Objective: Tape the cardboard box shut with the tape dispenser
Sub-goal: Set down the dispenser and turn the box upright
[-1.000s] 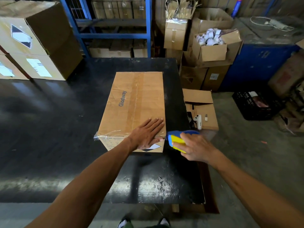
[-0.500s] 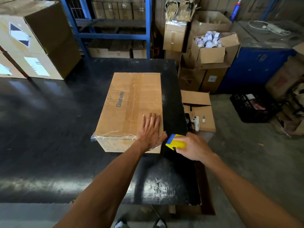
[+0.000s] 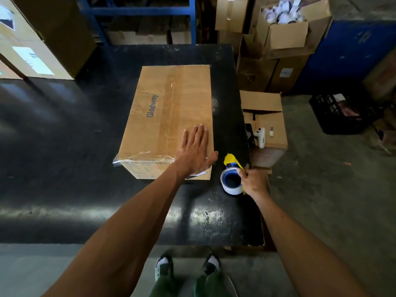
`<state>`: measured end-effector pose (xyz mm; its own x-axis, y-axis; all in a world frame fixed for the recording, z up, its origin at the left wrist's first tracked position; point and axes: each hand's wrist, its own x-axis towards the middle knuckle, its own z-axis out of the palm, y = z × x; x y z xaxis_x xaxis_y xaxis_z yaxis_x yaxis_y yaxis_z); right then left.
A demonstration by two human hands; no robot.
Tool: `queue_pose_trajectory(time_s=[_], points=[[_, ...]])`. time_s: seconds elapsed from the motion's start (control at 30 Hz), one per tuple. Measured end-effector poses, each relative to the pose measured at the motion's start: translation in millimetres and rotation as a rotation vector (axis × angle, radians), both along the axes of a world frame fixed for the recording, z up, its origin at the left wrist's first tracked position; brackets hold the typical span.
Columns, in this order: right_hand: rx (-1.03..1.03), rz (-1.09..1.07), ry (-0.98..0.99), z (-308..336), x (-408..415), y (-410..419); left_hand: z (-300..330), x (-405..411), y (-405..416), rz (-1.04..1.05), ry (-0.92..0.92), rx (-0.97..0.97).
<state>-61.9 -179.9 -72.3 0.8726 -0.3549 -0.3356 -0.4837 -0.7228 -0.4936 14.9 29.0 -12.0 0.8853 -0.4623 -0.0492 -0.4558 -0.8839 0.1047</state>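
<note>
A closed cardboard box (image 3: 162, 116) printed "Glodway" lies on the black table (image 3: 64, 146), with clear tape along its top seam and over its near edge. My left hand (image 3: 196, 152) rests flat on the box's near right corner, fingers spread. My right hand (image 3: 254, 182) grips the yellow and blue tape dispenser (image 3: 232, 176) just right of the box's near corner, over the table. The roll's blue core faces up.
Large cartons (image 3: 38, 37) stand on the table at the far left. To the right of the table sits a low open box (image 3: 265, 123) with a white tool on it. Stacked boxes (image 3: 282, 35), a blue cabinet (image 3: 353, 54) and a black crate (image 3: 340, 114) lie beyond.
My right hand has drawn the dispenser back and down from the box's near corner and tilted it so the roll shows. My left hand stays flat on the box. The view has tilted downward.
</note>
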Motion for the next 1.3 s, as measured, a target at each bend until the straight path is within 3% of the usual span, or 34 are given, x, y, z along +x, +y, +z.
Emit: queue_pose_trajectory(time_s=[0.13,0.23,0.33,0.43,0.6,0.67,0.83,1.13,1.3], points=[[0.059,-0.099,0.043,-20,-9,-3,1,-1,-1,0.005,-0.011,0.013],[0.061,-0.058,0.067,-18,-8,-6,-1,-1,-1,0.001,-0.023,0.005],[0.066,-0.016,0.049,3,9,-13,1,-3,-1,0.007,-0.048,-0.003],[0.122,0.050,-0.059,45,38,-15,7,-10,-2,0.155,-0.128,-0.034],[-0.079,0.414,-0.260,101,98,11,13,-20,5,0.475,0.049,-0.062],[-0.180,0.609,-0.305,106,122,31,13,-18,6,0.487,0.088,-0.051],[-0.414,0.911,-0.168,88,140,72,9,-15,30,0.431,0.096,-0.010],[-0.331,0.603,-0.136,76,95,175,22,-5,154,0.115,0.097,0.148],[-0.374,0.544,-0.112,93,75,241,48,12,223,-0.007,0.260,0.256]])
